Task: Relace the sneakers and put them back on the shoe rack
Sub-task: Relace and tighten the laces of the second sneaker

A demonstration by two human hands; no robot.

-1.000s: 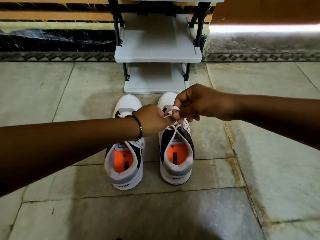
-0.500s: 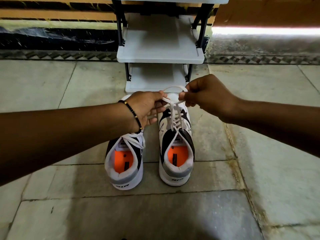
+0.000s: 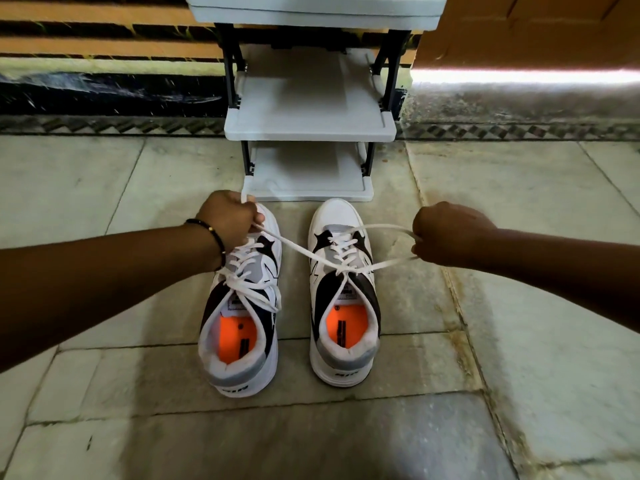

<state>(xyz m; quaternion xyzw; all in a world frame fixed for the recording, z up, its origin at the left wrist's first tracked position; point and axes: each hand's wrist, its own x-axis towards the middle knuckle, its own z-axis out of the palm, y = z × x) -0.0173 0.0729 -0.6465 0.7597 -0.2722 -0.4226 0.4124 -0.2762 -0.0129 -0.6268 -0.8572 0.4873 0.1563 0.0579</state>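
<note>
Two sneakers on the floor: one (image 3: 242, 306), two (image 3: 344, 296). Two hands up, left (image 3: 228, 216) and right (image 3: 450, 233). One rack (image 3: 310, 128), three shelves showing. One bracelet (image 3: 211, 233).

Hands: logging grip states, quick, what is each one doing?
Left hand: closed on the right sneaker's lace.
Right hand: closed on the same lace's loop.

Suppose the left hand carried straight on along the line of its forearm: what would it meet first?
Probably the shoe rack: the left hand points up-right toward its lowest shelf, passing over the left sneaker's toe. Depth is unclear.
</note>
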